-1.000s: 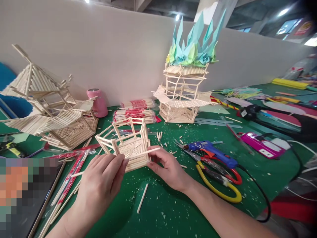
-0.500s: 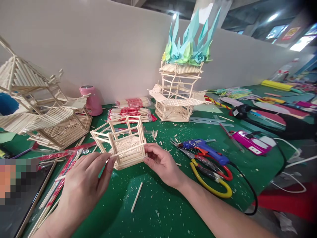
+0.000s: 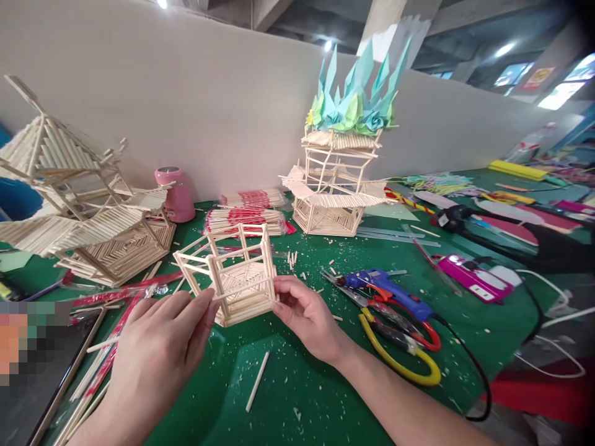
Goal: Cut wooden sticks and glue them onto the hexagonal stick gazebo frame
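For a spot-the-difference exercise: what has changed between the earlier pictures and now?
The left hand, still gripping its stick, has moved left, drawing it along; the stick's right end no longer juts past the right side of the frame. The right hand stays on the frame's right corner; the loose stick and glue gun lie as before.

The green table (image 3: 297, 378) is being bordered by a pale partition (image 3: 223, 99) at twelve o'clock. Bright windows (image 3: 514, 74) are being seen at two o'clock.
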